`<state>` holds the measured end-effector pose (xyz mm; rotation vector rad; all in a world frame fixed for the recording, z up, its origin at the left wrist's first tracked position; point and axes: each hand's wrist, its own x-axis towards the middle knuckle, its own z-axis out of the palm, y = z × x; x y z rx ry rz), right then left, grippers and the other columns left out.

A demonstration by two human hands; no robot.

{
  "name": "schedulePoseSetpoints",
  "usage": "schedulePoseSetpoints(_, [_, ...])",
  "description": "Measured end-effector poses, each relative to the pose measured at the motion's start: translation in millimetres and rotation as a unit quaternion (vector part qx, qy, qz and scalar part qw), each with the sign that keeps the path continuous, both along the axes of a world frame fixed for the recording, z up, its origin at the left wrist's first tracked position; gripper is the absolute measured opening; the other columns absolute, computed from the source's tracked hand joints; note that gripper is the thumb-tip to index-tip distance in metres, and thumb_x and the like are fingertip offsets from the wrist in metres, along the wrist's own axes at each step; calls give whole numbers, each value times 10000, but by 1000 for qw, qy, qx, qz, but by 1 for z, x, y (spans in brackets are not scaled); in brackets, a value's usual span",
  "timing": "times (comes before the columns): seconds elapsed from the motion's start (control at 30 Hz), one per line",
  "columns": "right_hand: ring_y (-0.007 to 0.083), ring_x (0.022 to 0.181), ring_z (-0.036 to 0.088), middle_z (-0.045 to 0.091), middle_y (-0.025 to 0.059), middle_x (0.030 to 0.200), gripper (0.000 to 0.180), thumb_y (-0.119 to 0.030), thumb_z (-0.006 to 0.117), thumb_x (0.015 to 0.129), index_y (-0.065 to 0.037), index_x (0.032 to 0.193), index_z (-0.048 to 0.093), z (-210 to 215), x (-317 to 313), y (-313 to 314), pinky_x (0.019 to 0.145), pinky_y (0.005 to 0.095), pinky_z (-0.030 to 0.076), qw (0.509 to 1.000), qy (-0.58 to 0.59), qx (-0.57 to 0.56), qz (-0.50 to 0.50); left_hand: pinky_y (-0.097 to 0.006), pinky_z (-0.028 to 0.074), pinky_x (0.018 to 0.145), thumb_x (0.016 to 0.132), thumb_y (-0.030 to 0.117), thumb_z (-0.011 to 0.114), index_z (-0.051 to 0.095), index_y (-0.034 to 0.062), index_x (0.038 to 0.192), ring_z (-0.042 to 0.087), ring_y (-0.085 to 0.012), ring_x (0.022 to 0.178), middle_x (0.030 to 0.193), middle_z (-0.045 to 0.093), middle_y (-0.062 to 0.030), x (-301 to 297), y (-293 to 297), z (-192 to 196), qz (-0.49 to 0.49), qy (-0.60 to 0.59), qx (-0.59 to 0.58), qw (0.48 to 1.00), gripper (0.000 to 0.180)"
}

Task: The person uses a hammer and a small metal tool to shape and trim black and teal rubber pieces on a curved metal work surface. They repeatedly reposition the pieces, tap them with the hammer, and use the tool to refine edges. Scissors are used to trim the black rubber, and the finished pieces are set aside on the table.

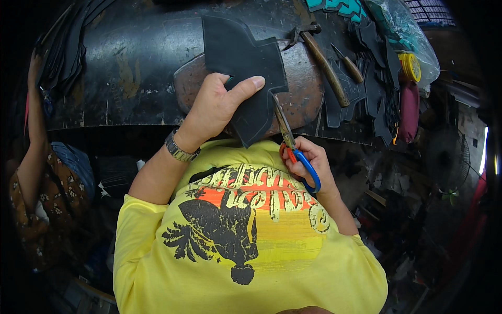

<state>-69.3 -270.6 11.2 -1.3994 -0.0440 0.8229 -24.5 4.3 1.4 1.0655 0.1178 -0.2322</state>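
A black cut piece of leather-like sheet (243, 55), with stepped edges and fine light lines along its rim, is gripped in my left hand (219, 102). My thumb lies on top of it and the fingers are hidden underneath. My right hand (312, 159) holds scissors (285, 125) with blue and orange handles. Their blades point up and away from me, and the tips meet the sheet's right edge near its lower notch. The blades look nearly closed. Below the sheet lies a worn brown slab (306, 89) on the dark table.
On the dark table (141, 52), a hammer (324, 65) and a wooden-handled awl (351, 68) lie right of the slab. Stacked black pieces (374, 68), a yellow roll (409, 67) and a clear plastic bag (413, 42) line the right side. Another person's arm (36, 115) reaches black pieces (65, 52) at left.
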Motion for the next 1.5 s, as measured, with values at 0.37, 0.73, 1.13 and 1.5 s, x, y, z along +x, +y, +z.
schedulePoseSetpoints(0.37, [29,846,560,615,-1,983,251,-81,794,908,-6,1078,626,-4,7,-7,746,192,468,999,24,23,33,-217,590,657,1010,213,730,730,-52,1074,734,-90,781,944,777,-78,0,3,-1,-7,-1,3,1000,272])
schedulePoseSetpoints(0.73, [21,825,555,617,-5,965,245,-87,783,902,-8,1081,635,-4,9,-9,734,185,453,996,60,38,49,-217,588,668,1011,219,727,727,-57,1080,731,-86,783,940,776,-68,1,3,-4,-12,14,-28,999,284])
schedulePoseSetpoints(1.13, [19,674,518,609,-6,875,387,-305,811,878,-13,1061,636,-8,7,-6,585,186,395,999,0,-4,42,-229,593,678,1010,218,726,726,-52,1070,733,-93,785,938,776,-75,3,5,-7,-4,10,-2,1000,277])
schedulePoseSetpoints(1.5, [170,715,635,676,153,966,759,-561,841,857,2,1298,587,6,29,-13,617,272,496,977,-69,174,-106,-292,635,707,1004,165,727,704,-47,1113,761,-170,781,935,778,-121,7,17,13,-107,24,42,993,239])
